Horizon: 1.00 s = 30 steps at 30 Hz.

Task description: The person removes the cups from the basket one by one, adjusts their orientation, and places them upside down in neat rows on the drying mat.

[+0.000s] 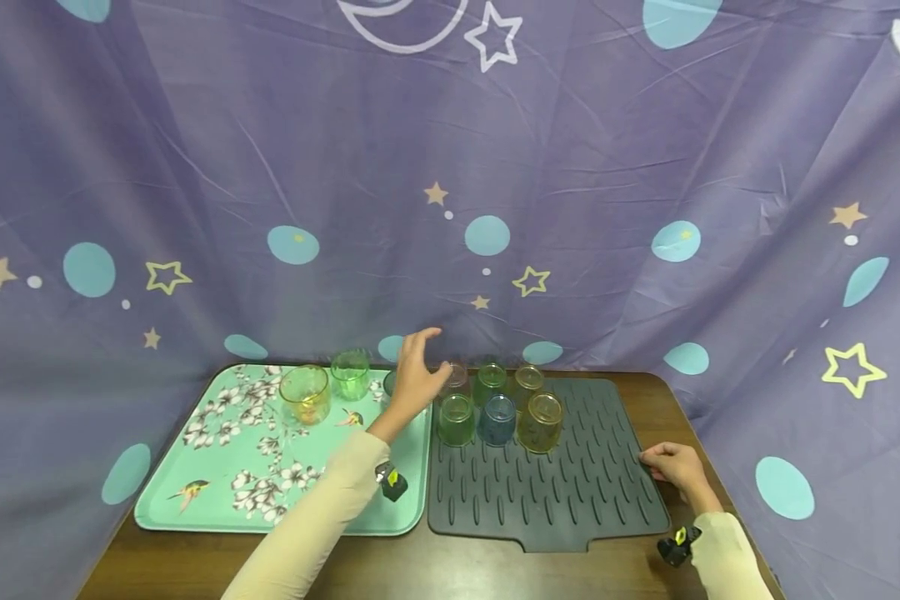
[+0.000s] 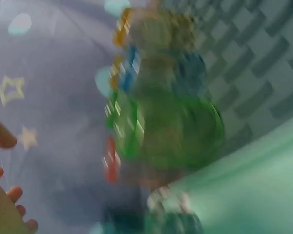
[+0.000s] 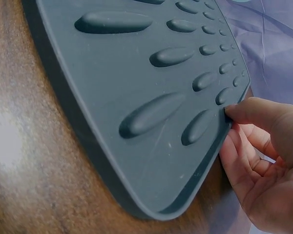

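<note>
My left hand (image 1: 417,379) is raised over the right edge of the floral mint tray (image 1: 217,450), thumb and fingers apart, holding nothing. Partly hidden behind it on the tray is a dark bluish glass (image 1: 388,383). A yellow glass (image 1: 305,396) and a green glass (image 1: 351,375) stand farther left. With thumb and fingers, my right hand (image 1: 675,467) pinches the right edge of a dark grey drying mat (image 3: 107,83). Two rows of glasses stand on the mat, seemingly upside down: a front green glass (image 1: 457,421), a blue glass (image 1: 498,421), an amber glass (image 1: 540,423), and others behind.
Tray and mat lie side by side on a brown wooden table (image 1: 405,571). A purple curtain (image 1: 390,167) with stars and moons hangs right behind them. The left wrist view is blurred; coloured glasses (image 2: 171,126) line up there beside the hand.
</note>
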### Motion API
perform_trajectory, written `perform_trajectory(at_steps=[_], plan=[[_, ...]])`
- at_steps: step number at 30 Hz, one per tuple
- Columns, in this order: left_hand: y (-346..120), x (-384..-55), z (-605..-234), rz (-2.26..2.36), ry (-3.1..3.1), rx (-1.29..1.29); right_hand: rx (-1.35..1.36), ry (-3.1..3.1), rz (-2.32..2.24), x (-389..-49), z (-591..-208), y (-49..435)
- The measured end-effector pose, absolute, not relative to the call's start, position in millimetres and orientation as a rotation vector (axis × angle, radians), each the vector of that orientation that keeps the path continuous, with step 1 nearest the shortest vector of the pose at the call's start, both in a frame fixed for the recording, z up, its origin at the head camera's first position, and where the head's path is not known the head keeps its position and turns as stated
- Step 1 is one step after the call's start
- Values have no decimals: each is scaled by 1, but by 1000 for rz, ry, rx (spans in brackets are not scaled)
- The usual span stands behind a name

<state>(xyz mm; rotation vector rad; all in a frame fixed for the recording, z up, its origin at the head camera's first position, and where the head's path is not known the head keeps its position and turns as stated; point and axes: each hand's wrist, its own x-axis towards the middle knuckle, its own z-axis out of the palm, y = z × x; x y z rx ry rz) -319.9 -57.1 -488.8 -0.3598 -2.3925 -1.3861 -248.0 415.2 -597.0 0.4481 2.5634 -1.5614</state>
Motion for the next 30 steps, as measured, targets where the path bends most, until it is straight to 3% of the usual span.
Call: perform_trajectory(at_steps=[13, 30], plan=[[-130, -316, -529, -1731, -2447, -193, 447, 2584, -1519, -252, -599, 418], [-154, -321, -565, -2044, -2398, -214, 444, 2559, -1546, -253, -602, 421]])
